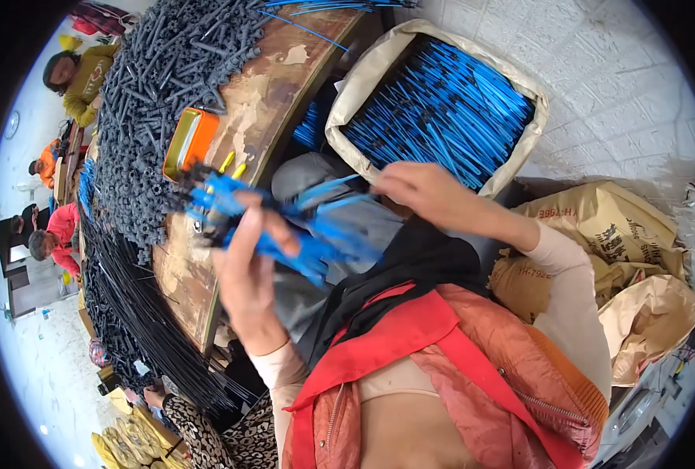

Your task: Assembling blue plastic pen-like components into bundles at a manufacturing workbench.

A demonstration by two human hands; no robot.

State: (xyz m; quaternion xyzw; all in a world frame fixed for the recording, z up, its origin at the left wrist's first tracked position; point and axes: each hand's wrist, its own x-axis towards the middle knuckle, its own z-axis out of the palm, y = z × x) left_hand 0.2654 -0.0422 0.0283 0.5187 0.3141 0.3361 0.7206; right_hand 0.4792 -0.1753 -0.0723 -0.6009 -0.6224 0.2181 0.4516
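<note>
My left hand (253, 250) is closed round a loose bundle of thin blue tubes (316, 238) with black fittings at their far ends. The bundle is blurred by motion and lies above my lap, beside the table edge. My right hand (422, 187) is at the near left corner of a paper-lined box (353, 72), its fingers curled inward. One blue tube from the bundle points up toward these fingers; whether they grip it cannot be made out. Inside the box lie many blue tubes (449, 109) with black ends.
A worn wooden table (281, 66) on the left bears a heap of dark grey fittings (148, 125), an orange tin (190, 142), yellow-handled pliers (238, 171) and long black rods (132, 313). Brown paper sacks (613, 234) lie at the right. Several people work beyond the table.
</note>
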